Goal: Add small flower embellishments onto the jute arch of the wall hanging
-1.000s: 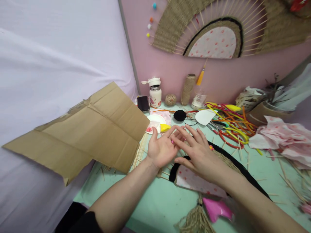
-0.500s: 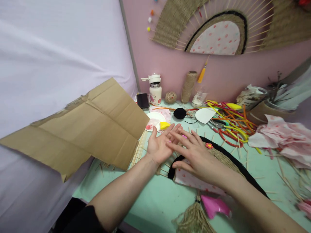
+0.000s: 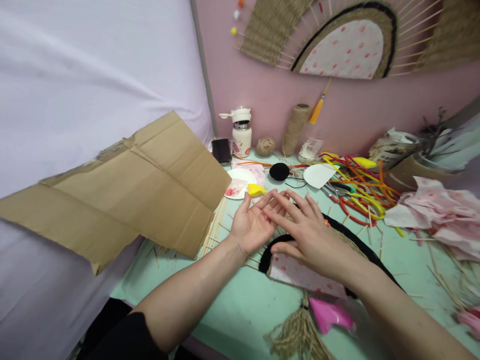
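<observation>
My left hand (image 3: pixel 253 225) lies palm up above the table, fingers stretched out. Across its palm and fingers reaches my right hand (image 3: pixel 313 240), palm down with its fingers spread. A tiny pink bit (image 3: pixel 266 217), perhaps soft clay, shows on the left palm under a right fingertip. Beneath both hands is a half-round fan of sticks with a black band (image 3: pixel 265 261) and a spotted pink-white centre (image 3: pixel 300 276). A small flower (image 3: pixel 327 223) on it is mostly hidden by my right hand. A twine tassel (image 3: pixel 300 330) hangs from its lower edge, beside a shiny pink packet (image 3: pixel 330 315).
Cardboard (image 3: pixel 123 195) leans at left. Behind stand a white bottle (image 3: pixel 242 137), a twine ball (image 3: pixel 265 146) and a twine roll (image 3: pixel 296 130). A yellow packet (image 3: pixel 256 190) lies by a white plate (image 3: pixel 240 176). Coloured pipe cleaners (image 3: pixel 360 185) and crumpled spotted paper (image 3: pixel 435 205) are at right.
The view has shifted slightly. My right hand has moved a little over the left palm and now covers more of the flower on the fan.
</observation>
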A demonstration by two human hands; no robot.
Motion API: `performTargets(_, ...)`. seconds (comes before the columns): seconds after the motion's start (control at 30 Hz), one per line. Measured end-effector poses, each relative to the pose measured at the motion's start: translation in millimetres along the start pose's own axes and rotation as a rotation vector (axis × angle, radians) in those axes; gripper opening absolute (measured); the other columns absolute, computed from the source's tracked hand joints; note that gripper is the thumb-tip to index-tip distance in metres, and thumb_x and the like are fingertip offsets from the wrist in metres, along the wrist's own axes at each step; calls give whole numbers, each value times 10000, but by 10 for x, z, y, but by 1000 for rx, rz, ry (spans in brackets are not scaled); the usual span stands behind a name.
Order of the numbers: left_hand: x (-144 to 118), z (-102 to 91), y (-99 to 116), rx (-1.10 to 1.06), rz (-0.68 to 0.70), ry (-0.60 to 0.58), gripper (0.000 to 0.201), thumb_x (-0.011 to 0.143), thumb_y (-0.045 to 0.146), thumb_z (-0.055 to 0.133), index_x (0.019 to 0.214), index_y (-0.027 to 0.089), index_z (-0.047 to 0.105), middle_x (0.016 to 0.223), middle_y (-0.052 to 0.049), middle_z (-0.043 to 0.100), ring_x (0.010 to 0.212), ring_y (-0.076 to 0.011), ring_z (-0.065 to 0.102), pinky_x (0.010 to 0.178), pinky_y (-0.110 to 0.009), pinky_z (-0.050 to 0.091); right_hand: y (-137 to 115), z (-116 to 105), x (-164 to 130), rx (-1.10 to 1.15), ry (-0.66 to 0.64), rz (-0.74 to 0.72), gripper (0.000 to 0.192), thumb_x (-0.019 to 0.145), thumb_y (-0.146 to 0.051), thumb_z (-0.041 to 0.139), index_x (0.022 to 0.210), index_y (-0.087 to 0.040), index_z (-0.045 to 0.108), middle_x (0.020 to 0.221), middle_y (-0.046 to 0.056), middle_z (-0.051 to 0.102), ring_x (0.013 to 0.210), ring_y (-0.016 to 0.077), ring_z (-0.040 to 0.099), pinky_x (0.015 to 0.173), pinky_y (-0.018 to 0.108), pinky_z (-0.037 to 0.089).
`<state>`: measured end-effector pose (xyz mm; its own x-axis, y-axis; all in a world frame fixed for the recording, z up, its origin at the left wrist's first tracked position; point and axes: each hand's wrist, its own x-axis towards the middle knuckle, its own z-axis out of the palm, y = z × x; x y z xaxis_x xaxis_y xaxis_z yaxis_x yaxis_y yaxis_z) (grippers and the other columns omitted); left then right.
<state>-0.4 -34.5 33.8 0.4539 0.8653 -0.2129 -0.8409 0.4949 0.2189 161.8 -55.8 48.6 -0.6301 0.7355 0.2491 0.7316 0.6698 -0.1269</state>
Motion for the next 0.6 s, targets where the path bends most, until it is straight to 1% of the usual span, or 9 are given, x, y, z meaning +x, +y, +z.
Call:
performTargets(0.07,-13,-1,9,12,-36,-23,575,972,543,372,1209,76,610,1215,-170,668,1190,-227,617,1033,-331,466,-43,21,-1,3,-12,-20,737,813,-587,663,1454,-271,480,1615,125,281,1477,403,201,1132,698,223)
performTargets(0.13,-25,0,27,27,-59,-21,598,956,580,375,1228,99,603,1255,-169,648,1199,-240,611,1021,-346,470,-56,16,-4,18,-15,-54,727,822,-599,644,1456,-285,475,1625,107,259,1487,392,176,1136,691,229)
performTargets(0.2,-34,5,43,21,-35,-18,611,945,604,374,1242,118,593,1287,-175,628,1227,-251,592,1013,-352,468,-36,-3,-7,21,-8,-63,681,841,-593,623,1443,-304,489,1627,85,262,1489,380,180,1139,684,231)
performTargets(0.27,-41,10,42,3,-8,-37,629,940,624,359,1251,126,584,1319,-182,607,1261,-261,568,1015,-354,459,-3,-14,-6,-1,19,-35,643,857,-575,614,1428,-298,511,1619,83,282,1481,384,201,1138,686,228)
performTargets(0.33,-46,8,26,-5,-42,-60,650,935,641,351,1266,127,573,1348,-187,588,1293,-280,541,1027,-369,443,14,-5,-2,-29,48,-8,651,859,-563,617,1433,-276,509,1616,95,287,1476,400,202,1131,694,231)
performTargets(0.43,-42,-5,20,-2,-115,-55,671,934,634,359,1319,113,534,1363,-195,578,1300,-301,532,1035,-397,431,-7,18,-1,-32,44,-41,698,844,-576,630,1454,-271,481,1618,91,283,1478,403,190,1134,691,232)
performTargets(0.47,-37,-9,30,-7,-113,-48,670,938,625,358,1336,111,519,1366,-198,576,1292,-298,540,1027,-395,436,-18,19,-2,-21,33,-61,702,840,-582,631,1455,-280,480,1616,85,289,1480,395,191,1136,683,240)
performTargets(0.53,-28,-10,59,-29,-62,-41,668,944,612,352,1360,109,494,1373,-203,569,1276,-281,554,1003,-374,455,-26,7,-4,4,16,-85,686,841,-590,623,1447,-300,487,1611,74,304,1479,383,203,1134,673,260)
performTargets(0.6,-25,-5,78,-52,-17,-50,681,940,624,348,1365,111,487,1379,-208,562,1278,-273,554,985,-357,467,-15,-8,-4,12,19,-66,659,855,-573,613,1442,-298,494,1611,77,304,1477,380,213,1128,674,273)
